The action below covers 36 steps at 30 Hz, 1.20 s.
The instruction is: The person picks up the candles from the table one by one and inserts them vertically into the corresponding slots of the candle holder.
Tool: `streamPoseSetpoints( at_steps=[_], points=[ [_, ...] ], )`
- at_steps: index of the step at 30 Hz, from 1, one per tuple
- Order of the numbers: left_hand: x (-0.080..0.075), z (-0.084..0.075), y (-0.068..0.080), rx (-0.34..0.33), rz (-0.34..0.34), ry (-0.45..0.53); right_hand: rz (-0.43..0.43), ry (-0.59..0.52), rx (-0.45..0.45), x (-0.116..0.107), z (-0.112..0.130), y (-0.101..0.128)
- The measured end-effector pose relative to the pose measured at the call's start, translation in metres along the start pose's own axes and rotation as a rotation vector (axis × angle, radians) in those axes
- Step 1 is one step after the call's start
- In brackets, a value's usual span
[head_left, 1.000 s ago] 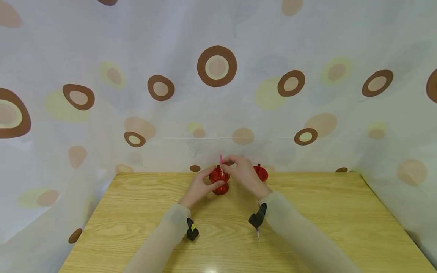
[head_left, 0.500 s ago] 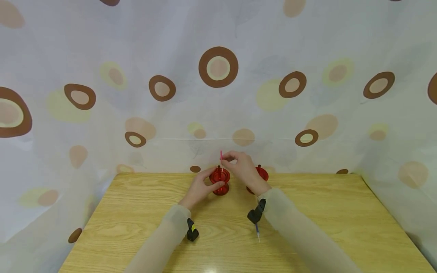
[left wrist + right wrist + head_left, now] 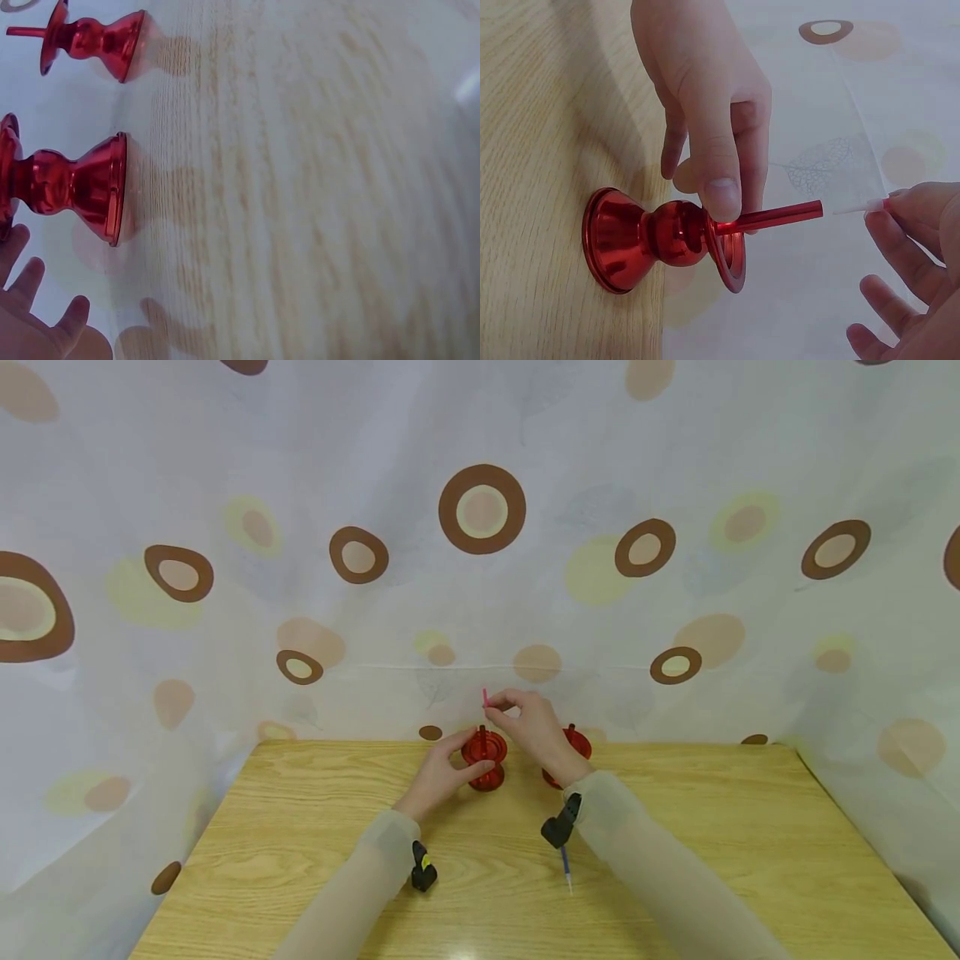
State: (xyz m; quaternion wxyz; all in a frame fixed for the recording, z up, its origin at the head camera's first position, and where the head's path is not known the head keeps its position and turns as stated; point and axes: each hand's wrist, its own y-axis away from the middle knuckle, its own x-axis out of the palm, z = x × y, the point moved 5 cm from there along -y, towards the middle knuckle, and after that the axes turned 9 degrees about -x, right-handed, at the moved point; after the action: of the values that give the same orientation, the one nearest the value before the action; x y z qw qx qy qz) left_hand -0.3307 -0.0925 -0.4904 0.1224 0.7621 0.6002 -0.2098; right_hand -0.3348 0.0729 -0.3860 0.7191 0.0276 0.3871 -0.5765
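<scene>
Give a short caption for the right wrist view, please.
Left hand steadies a red candle holder while the right hand pinches a thin pink candle.

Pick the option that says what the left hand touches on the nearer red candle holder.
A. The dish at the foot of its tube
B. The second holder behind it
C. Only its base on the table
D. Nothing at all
A: in the right wrist view the left hand presses its thumb on the dish of the red candle holder, while the right hand pinches a thin pink candle at the tube's mouth.
</scene>
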Motion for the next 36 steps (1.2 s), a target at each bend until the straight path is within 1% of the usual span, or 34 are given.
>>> streamPoseSetpoints(
  at_steps=[6, 17, 25, 36],
  points=[
    [-0.001, 0.000, -0.001, 0.005, -0.007, -0.007, -0.010, -0.008, 0.003, 0.001, 0.001, -0.004],
    [0.000, -0.001, 0.002, -0.020, -0.002, -0.023, -0.036, -0.037, 0.009, 0.004, 0.000, -0.007],
    [0.000, 0.001, 0.000, -0.005, -0.012, -0.016, -0.034, -0.066, 0.039, 0.008, -0.005, -0.006],
    [0.000, 0.000, 0.001, -0.006, -0.009, -0.022, -0.033, -0.061, 0.033, 0.011, -0.008, -0.004]
  ],
)
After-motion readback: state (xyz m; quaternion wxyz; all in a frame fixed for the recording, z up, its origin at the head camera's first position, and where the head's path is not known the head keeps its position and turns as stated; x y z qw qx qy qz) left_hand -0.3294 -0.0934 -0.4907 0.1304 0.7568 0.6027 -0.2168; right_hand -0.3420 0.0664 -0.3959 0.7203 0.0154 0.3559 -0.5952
